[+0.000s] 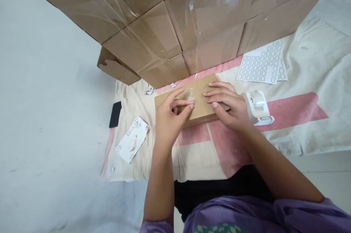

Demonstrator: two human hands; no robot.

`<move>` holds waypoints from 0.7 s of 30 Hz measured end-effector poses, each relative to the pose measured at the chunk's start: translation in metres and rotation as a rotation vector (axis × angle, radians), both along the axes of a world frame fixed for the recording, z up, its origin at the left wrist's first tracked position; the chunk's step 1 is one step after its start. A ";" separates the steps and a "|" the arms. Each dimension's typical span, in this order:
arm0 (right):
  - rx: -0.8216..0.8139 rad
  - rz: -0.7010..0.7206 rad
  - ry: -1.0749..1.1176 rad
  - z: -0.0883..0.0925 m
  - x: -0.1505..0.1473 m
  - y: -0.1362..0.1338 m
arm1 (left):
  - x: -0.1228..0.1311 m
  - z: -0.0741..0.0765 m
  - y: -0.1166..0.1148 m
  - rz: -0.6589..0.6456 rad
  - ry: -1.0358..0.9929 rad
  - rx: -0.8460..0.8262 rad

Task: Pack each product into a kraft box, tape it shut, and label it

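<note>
A flat brown cardboard box (201, 86) lies in front of me on the cloth, slightly tilted in view. A shiny piece of clear tape (191, 94) shows on its top, near the middle. My left hand (171, 117) is closed in a pinch, thumb and index finger together at the edge of that tape. On the right part of the box rests my right hand (229, 105), fingers stretched out and pressing on the top, with nothing held. Just beyond its wrist stands a white tape dispenser (257, 105) with a roll in it.
Tape-wrapped stacked cartons (211, 17) form a wall behind the box. An open carton (117, 68) sticks out at their left. Sticker sheets (259, 63) lie back right, a printed paper (133, 139) and a black phone-like object (115, 115) at left, with foil scraps (150, 91) nearby.
</note>
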State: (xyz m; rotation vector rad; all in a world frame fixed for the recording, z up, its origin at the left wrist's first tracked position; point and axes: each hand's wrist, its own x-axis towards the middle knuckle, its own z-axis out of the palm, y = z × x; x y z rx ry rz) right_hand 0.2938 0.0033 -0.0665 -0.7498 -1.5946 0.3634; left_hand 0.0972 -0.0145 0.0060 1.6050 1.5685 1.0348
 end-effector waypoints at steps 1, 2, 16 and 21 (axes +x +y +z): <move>0.002 -0.001 0.001 0.000 0.000 0.000 | 0.000 0.000 -0.001 -0.003 0.009 0.008; 0.001 -0.001 0.002 0.000 0.000 0.000 | 0.001 0.000 -0.001 -0.008 0.015 0.011; -0.064 0.004 0.016 0.001 0.000 -0.002 | 0.004 0.014 0.006 -0.081 0.103 -0.044; -0.036 -0.005 0.012 0.002 -0.001 -0.002 | 0.008 0.008 -0.001 0.015 0.087 -0.004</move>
